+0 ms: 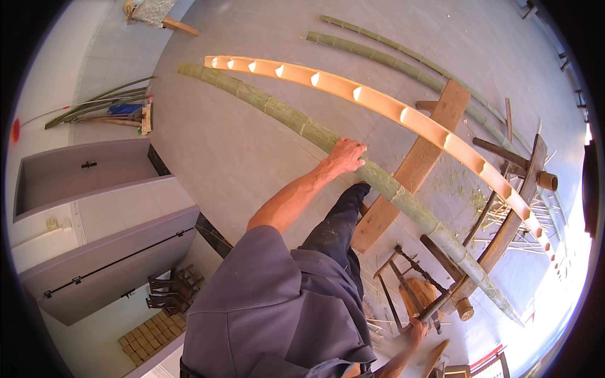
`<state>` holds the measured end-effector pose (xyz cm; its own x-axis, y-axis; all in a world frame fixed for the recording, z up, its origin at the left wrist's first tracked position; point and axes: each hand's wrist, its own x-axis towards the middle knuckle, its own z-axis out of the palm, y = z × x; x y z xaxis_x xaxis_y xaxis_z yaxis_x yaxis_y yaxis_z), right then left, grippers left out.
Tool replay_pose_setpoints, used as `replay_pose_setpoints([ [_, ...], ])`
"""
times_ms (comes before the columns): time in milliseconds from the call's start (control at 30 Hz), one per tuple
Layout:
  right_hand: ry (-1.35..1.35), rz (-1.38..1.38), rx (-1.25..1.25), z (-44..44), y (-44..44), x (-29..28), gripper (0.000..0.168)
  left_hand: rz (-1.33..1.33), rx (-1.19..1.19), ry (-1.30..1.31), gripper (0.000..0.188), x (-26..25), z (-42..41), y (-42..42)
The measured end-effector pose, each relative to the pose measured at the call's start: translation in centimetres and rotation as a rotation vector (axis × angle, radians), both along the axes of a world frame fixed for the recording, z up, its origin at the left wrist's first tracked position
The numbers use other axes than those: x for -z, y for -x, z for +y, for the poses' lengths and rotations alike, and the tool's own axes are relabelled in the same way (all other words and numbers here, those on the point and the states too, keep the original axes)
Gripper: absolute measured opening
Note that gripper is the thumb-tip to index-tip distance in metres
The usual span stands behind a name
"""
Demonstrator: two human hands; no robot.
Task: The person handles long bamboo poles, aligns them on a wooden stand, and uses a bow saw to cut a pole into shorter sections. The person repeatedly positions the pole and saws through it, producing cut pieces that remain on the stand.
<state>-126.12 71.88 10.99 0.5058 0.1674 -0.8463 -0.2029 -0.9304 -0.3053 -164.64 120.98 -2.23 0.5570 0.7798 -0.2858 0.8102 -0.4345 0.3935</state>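
A long green bamboo length (pixel 279 109) lies rounded side up in front of me, across a wooden plank bench (pixel 380 222) and a trestle beam (pixel 501 243). My left hand (pixel 347 155) presses on it from above, fingers curled over its side. Beside it, a split bamboo half (pixel 383 103) lies with its pale hollow face up, its node walls showing, over the same two supports. Low in the view, my right hand (pixel 416 328) is closed around a dark wooden bar (pixel 436 306) by a small wooden chair (pixel 401 276). Whether the bar belongs to the chair is unclear.
More bamboo poles (pixel 378 54) lie on the floor beyond. Bamboo strips and shavings (pixel 510 215) litter the ground near the trestle. A wood block (pixel 418 295) sits beneath the chair. Along the left wall are doors (pixel 90 177) and leaning poles (pixel 108 106). Glare hides the far right.
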Motion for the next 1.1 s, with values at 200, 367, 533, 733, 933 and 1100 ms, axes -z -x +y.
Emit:
replay_pose_setpoints([
  [200,-0.057,-0.031,0.075,2.1,0.5,-1.2,0.020,0.025,-0.020,0.064,0.044,-0.6,0.0,0.4],
  [367,-0.016,-0.027,0.091,1.3,0.2,-0.6,0.018,0.047,-0.006,0.094,0.045,-0.9,0.5,-0.1],
  [533,0.073,0.021,0.060,0.1,-0.8,0.7,0.016,0.074,-0.016,0.157,0.046,-1.1,1.3,-1.0],
  [733,0.057,0.004,0.027,1.4,-1.1,0.2,0.016,0.016,0.079,0.095,0.043,-1.0,1.4,-0.2],
  [933,0.059,0.024,0.110,0.1,-0.4,0.2,0.014,0.068,0.133,0.183,0.040,-1.9,2.3,-1.1],
  [1100,0.090,0.011,0.117,-1.2,0.5,0.6,0.017,0.046,0.214,0.272,0.041,-2.7,2.1,-5.3],
])
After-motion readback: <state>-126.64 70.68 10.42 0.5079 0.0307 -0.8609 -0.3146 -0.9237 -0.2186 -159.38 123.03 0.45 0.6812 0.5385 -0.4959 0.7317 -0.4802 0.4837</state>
